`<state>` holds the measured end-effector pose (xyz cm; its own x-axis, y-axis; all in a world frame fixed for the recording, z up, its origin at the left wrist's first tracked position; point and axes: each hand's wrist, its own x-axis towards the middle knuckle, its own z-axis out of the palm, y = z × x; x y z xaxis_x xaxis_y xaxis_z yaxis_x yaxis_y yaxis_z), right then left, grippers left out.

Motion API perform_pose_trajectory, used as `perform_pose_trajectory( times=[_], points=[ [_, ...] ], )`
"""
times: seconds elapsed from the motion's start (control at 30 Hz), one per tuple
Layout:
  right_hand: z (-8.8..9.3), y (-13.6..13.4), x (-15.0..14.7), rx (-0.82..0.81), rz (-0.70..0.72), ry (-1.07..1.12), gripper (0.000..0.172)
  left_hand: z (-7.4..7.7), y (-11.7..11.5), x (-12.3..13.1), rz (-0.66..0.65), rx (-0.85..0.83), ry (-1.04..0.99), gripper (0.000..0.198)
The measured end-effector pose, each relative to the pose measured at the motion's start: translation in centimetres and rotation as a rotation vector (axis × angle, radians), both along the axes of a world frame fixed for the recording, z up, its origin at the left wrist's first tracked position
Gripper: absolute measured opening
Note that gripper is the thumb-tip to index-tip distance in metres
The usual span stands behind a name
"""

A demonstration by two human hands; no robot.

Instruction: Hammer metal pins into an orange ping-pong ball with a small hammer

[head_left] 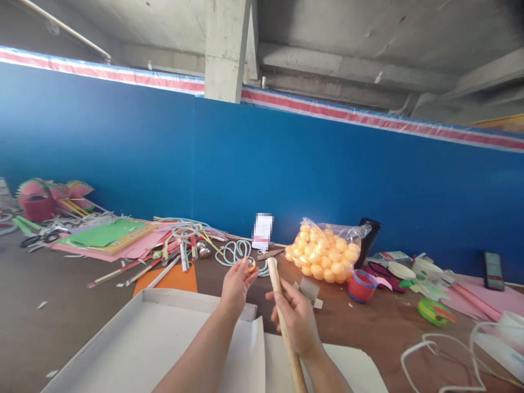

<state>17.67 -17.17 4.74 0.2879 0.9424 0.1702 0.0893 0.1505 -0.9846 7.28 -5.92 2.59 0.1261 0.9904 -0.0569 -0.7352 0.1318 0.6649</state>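
Observation:
My left hand (236,284) is raised above a brown table (73,316) and pinches a small orange ball (250,264) between thumb and fingertips. Beside it, my right hand (297,319) is wrapped round a wooden stick (286,333), which runs from near my wrist up to a rounded tip close to the ball. Stick tip and ball are a short gap apart. Behind them lies a clear plastic bag of orange balls (325,254).
A shallow white cardboard tray (135,338) sits under my forearms. Coloured paper sheets (102,234), sticks, scissors (39,238) and coiled tubing (233,252) clutter the left and middle. A red tape roll (361,286), a black cup (368,232), a phone (493,270) and white cord (434,349) lie right. A blue wall stands behind.

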Motion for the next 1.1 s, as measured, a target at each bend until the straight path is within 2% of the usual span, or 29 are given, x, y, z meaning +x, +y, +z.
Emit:
perform_pose_trajectory(
  times=[0.2,0.53,0.87,1.1],
  points=[
    [-0.42,0.14,-0.1,0.037,-0.052,0.009,0.058,0.55,-0.34,-0.09,-0.052,-0.056,-0.016,0.017],
    [-0.42,-0.05,-0.4,0.03,-0.04,0.0,0.058,-0.24,0.0,-0.22,-0.028,0.087,-0.04,0.026],
    [0.1,-0.31,-0.06,0.026,-0.041,0.017,0.057,-0.28,-0.05,-0.21,-0.041,0.113,0.002,0.037],
    [-0.46,-0.09,-0.34,0.058,-0.018,-0.023,0.057,-0.14,-0.13,-0.25,-0.045,0.148,0.057,0.045]
  ],
)
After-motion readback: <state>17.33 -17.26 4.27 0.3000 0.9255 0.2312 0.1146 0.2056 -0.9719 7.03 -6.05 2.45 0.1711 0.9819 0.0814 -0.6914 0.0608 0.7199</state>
